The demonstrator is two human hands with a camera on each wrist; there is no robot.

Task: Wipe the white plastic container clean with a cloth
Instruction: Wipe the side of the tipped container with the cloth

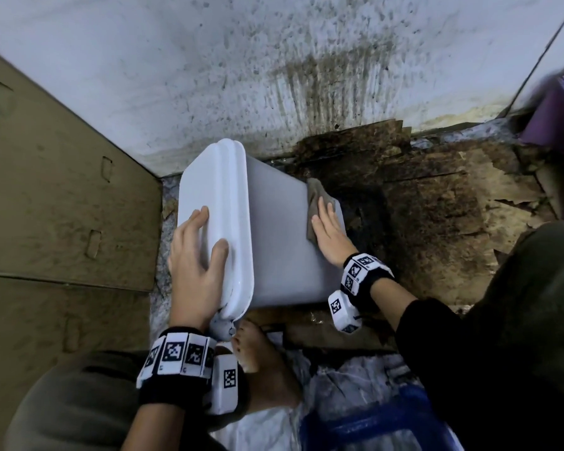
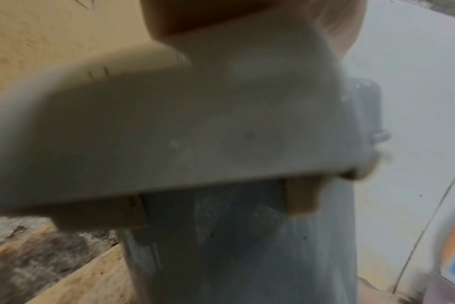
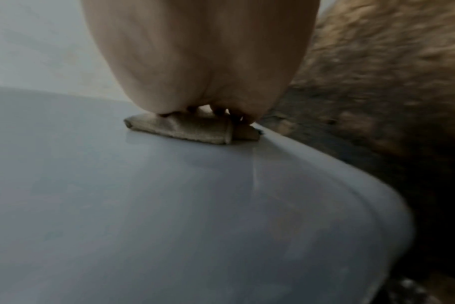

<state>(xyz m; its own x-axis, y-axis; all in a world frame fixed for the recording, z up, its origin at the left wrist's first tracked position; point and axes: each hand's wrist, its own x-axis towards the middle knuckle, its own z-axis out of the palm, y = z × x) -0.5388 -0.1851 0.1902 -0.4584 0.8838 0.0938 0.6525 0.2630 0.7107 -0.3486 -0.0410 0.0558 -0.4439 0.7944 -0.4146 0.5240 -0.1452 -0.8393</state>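
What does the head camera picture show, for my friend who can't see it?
A right hand presses a brown cloth flat on a white container lying on its side, while the left hand steadies its lid on a dirty floor.

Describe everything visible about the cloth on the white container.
The cloth is a small grey-brown rag, folded into layers, as the right wrist view shows. It lies flat on the upturned side of the white plastic container, near the end farthest from the lid. The right hand presses it down with straight fingers, covering its near part; its far corner pokes out beyond the fingertips. Nothing else touches it.
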